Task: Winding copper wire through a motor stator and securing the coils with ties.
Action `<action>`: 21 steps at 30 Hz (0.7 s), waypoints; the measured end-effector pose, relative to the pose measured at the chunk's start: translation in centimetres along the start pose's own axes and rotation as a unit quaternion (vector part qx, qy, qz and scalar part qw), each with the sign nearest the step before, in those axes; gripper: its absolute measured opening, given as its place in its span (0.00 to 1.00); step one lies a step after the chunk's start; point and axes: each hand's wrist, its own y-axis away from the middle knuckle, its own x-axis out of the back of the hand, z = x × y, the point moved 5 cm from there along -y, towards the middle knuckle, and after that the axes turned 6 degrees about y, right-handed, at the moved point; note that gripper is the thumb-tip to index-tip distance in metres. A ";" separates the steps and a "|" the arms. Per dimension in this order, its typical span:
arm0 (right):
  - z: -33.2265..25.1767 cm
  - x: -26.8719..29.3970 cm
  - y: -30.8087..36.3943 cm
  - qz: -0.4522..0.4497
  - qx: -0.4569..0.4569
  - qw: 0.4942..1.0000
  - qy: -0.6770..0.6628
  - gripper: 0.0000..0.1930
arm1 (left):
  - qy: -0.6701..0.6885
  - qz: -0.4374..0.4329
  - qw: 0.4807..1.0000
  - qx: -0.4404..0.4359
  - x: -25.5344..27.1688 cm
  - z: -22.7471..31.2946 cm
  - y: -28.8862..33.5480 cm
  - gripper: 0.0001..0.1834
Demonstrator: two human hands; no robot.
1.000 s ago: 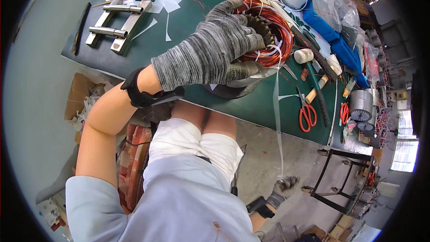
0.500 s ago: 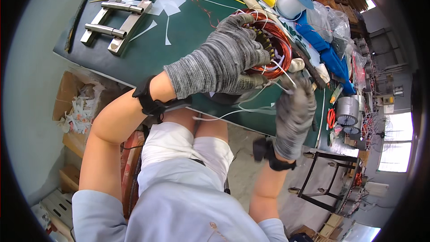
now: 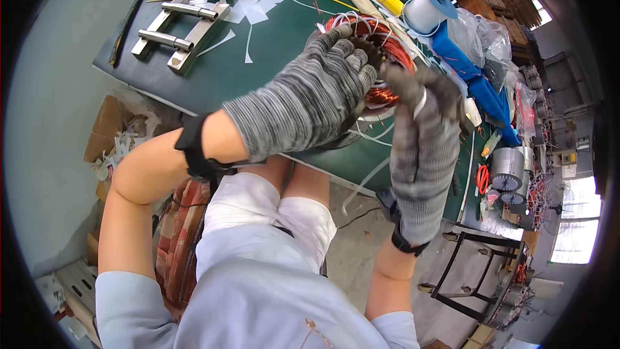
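A ring-shaped motor stator with red-brown copper windings (image 3: 385, 95) and white lacing cord round its coils rests at the near side of the green table (image 3: 284, 58). My left hand (image 3: 310, 94), in a grey knit glove, is closed on its left side, fingers curled over the rim towards the dark core. At its right side is my right hand (image 3: 423, 123), gloved alike and blurred, fingers bent against the windings. A bit of white cord (image 3: 420, 101) shows between those fingers. More cord (image 3: 361, 184) trails below the table edge. Both hands partly hide the stator.
On the left lies a metal frame with two rods (image 3: 181, 32), near white paper pieces (image 3: 252, 8) and yellow strips. A spool of white cord (image 3: 426, 10), yellow rolls, and blue trays (image 3: 484, 94) stand on the right. A wheeled black trolley frame (image 3: 475, 271) is beyond the table edge.
My right hand has moved up and left, from beside the stator with the cord pulled out to the windings. My left hand has shifted slightly left on the stator.
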 end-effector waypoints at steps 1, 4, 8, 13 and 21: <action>0.4 -0.1 -0.5 -0.022 -0.032 0.995 -0.093 0.10 | -0.021 0.030 0.999 0.032 -0.6 0.1 -0.3 0.19; 1.0 -0.8 -1.5 -0.083 -0.117 0.919 -0.368 0.11 | -0.077 0.088 0.992 0.040 -0.4 0.4 -0.4 0.17; 4.0 -3.5 2.8 0.026 -0.101 0.706 -0.700 0.10 | -0.047 0.145 0.988 -0.035 -0.7 -0.8 0.8 0.20; 9.0 -3.6 5.0 0.340 0.017 0.938 -0.066 0.13 | 0.034 0.105 0.993 -0.038 0.9 -0.1 0.4 0.19; 8.4 0.5 7.9 0.164 -0.114 0.973 -0.113 0.31 | 0.175 0.057 0.982 0.048 0.8 -0.5 -1.6 0.11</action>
